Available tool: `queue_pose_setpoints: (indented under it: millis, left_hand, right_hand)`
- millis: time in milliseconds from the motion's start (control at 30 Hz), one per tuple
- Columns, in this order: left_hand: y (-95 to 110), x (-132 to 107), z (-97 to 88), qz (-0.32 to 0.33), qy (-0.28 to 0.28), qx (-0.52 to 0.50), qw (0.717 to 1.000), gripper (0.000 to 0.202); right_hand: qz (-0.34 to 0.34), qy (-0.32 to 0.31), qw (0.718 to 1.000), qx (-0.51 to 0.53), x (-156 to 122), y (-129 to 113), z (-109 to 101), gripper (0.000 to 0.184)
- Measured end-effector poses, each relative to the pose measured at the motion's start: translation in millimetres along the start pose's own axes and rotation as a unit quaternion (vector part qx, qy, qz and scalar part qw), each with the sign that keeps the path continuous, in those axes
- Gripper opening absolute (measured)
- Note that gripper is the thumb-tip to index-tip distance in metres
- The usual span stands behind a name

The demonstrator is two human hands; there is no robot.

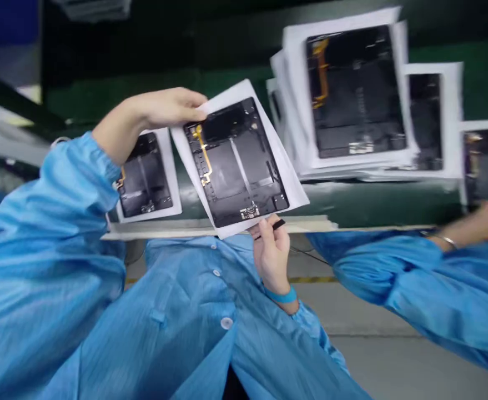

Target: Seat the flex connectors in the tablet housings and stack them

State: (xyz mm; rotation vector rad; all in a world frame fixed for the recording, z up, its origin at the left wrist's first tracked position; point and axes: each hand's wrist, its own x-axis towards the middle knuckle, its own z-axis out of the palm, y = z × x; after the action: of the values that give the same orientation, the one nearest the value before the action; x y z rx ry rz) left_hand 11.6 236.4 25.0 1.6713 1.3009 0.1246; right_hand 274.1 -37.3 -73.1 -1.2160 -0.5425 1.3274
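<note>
A tablet back housing, black inside with an orange flex cable down its left side, lies on a white sheet tilted in front of me. My left hand pinches the sheet's upper left corner, thumb on top near the housing. At the lower edge, my right hand is closed around a slim black tool, its exact kind unclear. Its fingertips meet the sheet's bottom edge, and some fingers are hidden beneath. Partly behind my left forearm, another housing rests on its own white sheet.
Stacked housings on white sheets stand to the right on the green bench. More housings lie beyond. A co-worker's blurred hand and blue sleeve reach in at right. A pale strip runs along the bench's front edge.
</note>
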Motion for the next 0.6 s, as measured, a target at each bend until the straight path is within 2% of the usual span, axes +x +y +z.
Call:
queue_pose_setpoints:
  millis: [67,167,267,367,467,533,600]
  left_hand:
    - [-23,11,-1.4,-0.035,-0.027,0.052,0.998,0.014]
    - [-43,32,10.2,-0.032,-0.047,0.124,0.991,0.027]
    - [-45,51,27.6,-0.002,-0.035,0.178,0.983,0.033]
    - [-46,53,40.2,0.043,0.025,0.201,0.978,0.014]
    - [-58,25,48.7,0.098,0.130,0.203,0.966,0.029]
    - [-74,-12,57.8,0.133,0.206,0.189,0.951,0.032]
    - [-93,-59,73.5,0.142,0.280,0.161,0.936,0.028]
  right_hand:
    - [0.072,-0.044,0.996,0.003,-9,22,14,0.059]
    - [0.134,-0.080,0.988,-0.012,-11,37,23,0.060]
    - [0.153,-0.128,0.974,-0.105,-9,31,14,0.061]
    - [0.106,-0.183,0.941,-0.265,-4,11,1,0.066]
    - [0.046,-0.209,0.919,-0.332,3,-6,9,0.066]
    - [-0.009,-0.245,0.905,-0.347,10,-8,30,0.064]
    - [-0.060,-0.290,0.894,-0.337,19,0,60,0.058]
